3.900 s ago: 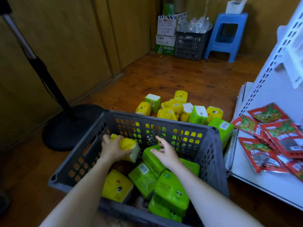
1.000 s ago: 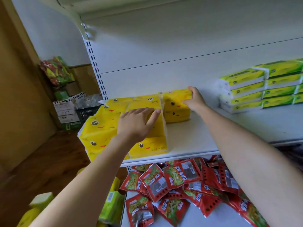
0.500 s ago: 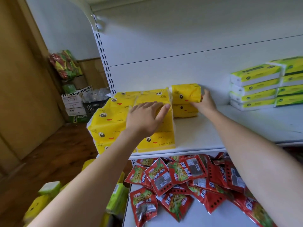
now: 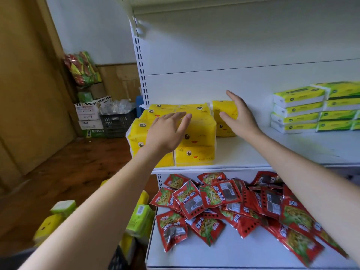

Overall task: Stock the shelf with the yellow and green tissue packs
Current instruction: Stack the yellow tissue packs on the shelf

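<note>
Both hands were empty, fingers straight. The left hand [image 4: 167, 131] lay flat over the front stack of yellow tissue packs [image 4: 196, 143], which sat at the front lip of the shelf [image 4: 272, 152]. Whether it touched them was unclear. The right hand [image 4: 238, 117] stood open just beside the back pair [image 4: 224, 110], at two o'clock from that stack. Green tissue packs [image 4: 139, 221] lay on the floor at seven o'clock. The front stack looked crowded against the edge, so a careless brush could probably tip packs onto the red snack packets [image 4: 214, 201] below.
</note>
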Demonstrator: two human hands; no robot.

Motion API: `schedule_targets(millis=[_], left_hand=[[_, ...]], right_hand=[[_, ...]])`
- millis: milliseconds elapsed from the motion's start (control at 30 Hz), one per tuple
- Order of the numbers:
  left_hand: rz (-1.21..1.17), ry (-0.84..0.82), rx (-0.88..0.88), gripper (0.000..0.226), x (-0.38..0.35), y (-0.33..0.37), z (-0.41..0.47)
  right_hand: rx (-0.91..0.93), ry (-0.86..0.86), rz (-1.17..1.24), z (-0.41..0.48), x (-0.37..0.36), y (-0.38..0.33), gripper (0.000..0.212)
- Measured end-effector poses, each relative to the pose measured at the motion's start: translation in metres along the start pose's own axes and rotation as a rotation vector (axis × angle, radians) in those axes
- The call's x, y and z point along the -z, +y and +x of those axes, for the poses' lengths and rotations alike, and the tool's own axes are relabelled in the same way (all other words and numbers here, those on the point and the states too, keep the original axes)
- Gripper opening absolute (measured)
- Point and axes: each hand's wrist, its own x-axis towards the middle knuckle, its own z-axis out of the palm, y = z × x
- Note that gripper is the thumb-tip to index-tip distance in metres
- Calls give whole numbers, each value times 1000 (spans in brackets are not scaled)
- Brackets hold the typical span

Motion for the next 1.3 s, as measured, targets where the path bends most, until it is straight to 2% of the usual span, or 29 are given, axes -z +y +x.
schedule_targets(millis=[100, 233, 333, 467, 633, 833, 967, 1100, 1200, 1300], left_hand=[[-6, 26, 34, 51, 16, -23, -16], [-11, 73, 102, 55, 46, -73, -49], [19, 116, 231, 51, 68, -122, -94], [44, 93, 459, 49, 90, -195, -181], [15, -54, 779, 51, 95, -291, -309], [-57, -297, 1078, 52, 96, -357, -427], [-71, -413, 1149, 52, 88, -387, -464], [-200, -508, 1188, 56, 77, -412, -474], [-272, -645, 1237, 59, 61, -425, -476], [-329, -846, 1348, 64, 44, -437, -481]], right_hand=[[82, -26, 50, -15, -14, -45, 55], [179, -141, 120, -42, -59, -115, 54], [246, -245, 180, -74, -115, -162, 53], [175, -430, 300, -143, -210, -210, 53], [-38, -776, 379, -251, -326, -240, 57], [-207, -1067, 388, -339, -408, -257, 61], [-220, -1257, 309, -372, -448, -262, 64], [-260, -1438, 249, -394, -478, -260, 68], [-163, -1630, 85, -408, -497, -255, 74], [-78, -1742, 40, -418, -508, -251, 80]])
